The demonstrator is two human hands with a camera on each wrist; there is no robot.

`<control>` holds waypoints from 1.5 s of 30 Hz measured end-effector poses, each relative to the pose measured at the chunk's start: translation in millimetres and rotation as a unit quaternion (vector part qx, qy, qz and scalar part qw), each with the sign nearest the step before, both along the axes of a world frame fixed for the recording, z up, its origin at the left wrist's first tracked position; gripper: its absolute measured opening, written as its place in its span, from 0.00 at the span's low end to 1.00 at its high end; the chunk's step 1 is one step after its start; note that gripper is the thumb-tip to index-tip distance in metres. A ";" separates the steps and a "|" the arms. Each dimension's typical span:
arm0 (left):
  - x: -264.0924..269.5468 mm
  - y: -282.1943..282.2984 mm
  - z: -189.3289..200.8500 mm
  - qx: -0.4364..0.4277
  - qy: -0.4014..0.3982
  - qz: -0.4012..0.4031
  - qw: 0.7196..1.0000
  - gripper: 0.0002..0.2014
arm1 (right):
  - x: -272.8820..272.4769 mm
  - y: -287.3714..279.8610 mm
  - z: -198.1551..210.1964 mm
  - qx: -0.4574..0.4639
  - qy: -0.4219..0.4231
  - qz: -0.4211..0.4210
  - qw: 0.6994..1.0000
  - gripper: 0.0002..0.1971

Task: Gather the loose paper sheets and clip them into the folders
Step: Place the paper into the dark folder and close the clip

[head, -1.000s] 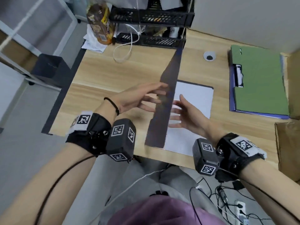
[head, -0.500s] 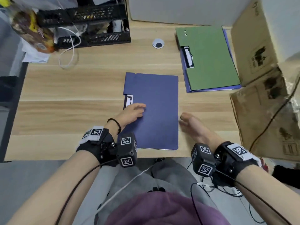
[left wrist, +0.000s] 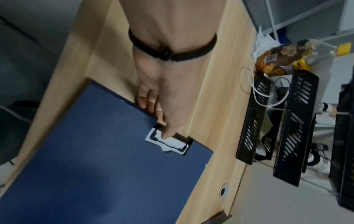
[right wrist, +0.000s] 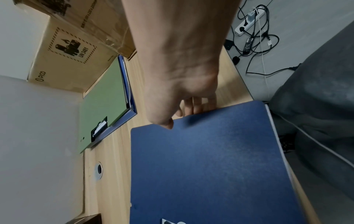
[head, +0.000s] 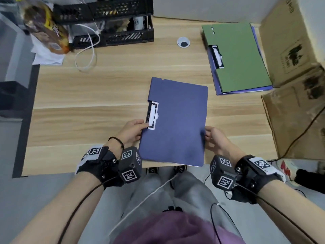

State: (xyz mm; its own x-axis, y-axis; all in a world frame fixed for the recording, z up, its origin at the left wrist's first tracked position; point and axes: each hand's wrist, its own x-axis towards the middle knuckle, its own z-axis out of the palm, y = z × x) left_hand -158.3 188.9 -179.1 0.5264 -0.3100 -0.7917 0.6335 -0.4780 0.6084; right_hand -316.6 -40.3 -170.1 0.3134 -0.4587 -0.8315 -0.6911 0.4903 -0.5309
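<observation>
A closed blue folder [head: 175,124] lies tilted near the desk's front edge, its near end past the edge. White paper edges show along its near side. My left hand [head: 136,131] grips its left edge, thumb on the white clip [left wrist: 168,141] and fingers under the cover [left wrist: 107,151]. My right hand [head: 211,136] grips the folder's right edge, thumb on top of the blue cover [right wrist: 210,166], fingers beneath. A green folder [head: 237,57] lies on another blue folder at the back right.
Black mesh trays [head: 112,23] and a snack bag [head: 44,27] stand at the back left with a white cable loop [head: 88,51]. Cardboard boxes [head: 295,50] crowd the right side. A cable grommet [head: 183,42] sits at the desk's back centre.
The blue cover swung down shut over the white sheets. Both hands then took the folder's side edges, and it has turned slightly and slid toward the desk's front edge.
</observation>
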 end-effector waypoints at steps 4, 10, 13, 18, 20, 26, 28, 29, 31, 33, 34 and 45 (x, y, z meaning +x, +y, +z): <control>-1.0 7.0 5.8 -0.079 0.017 -0.025 0.996 0.10 | 5.2 18.4 10.5 0.028 0.030 -0.010 0.999 0.14; 30.9 -15.0 35.0 -0.166 -0.080 0.010 0.983 0.06 | 20.7 33.8 27.7 -0.003 -0.046 -0.011 0.999 0.11; 42.7 -35.7 44.5 -0.202 -0.096 0.070 0.972 0.06 | 17.8 21.9 35.0 0.010 -0.072 -0.026 0.997 0.13; 48.8 -76.7 54.3 -0.264 -0.112 0.123 0.950 0.15 | 1.8 2.6 38.5 0.095 -0.146 -0.107 0.979 0.07; 46.9 -97.6 54.7 -0.277 -0.094 0.131 0.947 0.17 | 0.8 -2.8 39.0 0.109 -0.179 -0.122 0.970 0.06; 44.4 -172.7 53.7 -0.294 -0.065 0.114 0.947 0.16 | 21.1 -42.5 51.6 0.095 -0.240 -0.066 0.964 0.07; 45.8 -197.5 49.6 -0.277 -0.076 0.095 0.953 0.16 | 28.2 -64.0 51.6 0.097 -0.242 -0.081 0.962 0.08; 46.6 -210.3 46.9 -0.267 -0.085 0.085 0.956 0.17 | 31.4 -74.8 48.7 0.098 -0.237 -0.092 0.962 0.08; 47.5 -233.0 37.4 -0.239 -0.102 0.070 0.963 0.18 | 37.2 -93.2 39.8 0.096 -0.212 -0.117 0.966 0.07; 48.2 -253.6 23.4 -0.205 -0.111 0.056 0.971 0.19 | 41.0 -109.2 27.3 0.091 -0.184 -0.142 0.968 0.07; 48.3 -263.0 15.9 -0.192 -0.115 0.043 0.974 0.19 | 42.5 -116.8 19.9 0.091 -0.173 -0.152 0.969 0.07; 64.5 -354.3 -31.2 -0.125 -0.278 -0.083 0.949 0.23 | 58.5 -212.7 -24.2 0.091 -0.084 -0.217 0.968 0.12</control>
State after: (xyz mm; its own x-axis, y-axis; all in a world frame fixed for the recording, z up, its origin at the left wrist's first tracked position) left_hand -93.8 -165.4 -210.4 0.7687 -0.5665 -0.2968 0.1094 -0.3407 0.9338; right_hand -258.0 -253.0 -194.2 0.2623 -0.4278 -0.8650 -0.3111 0.8111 -0.4954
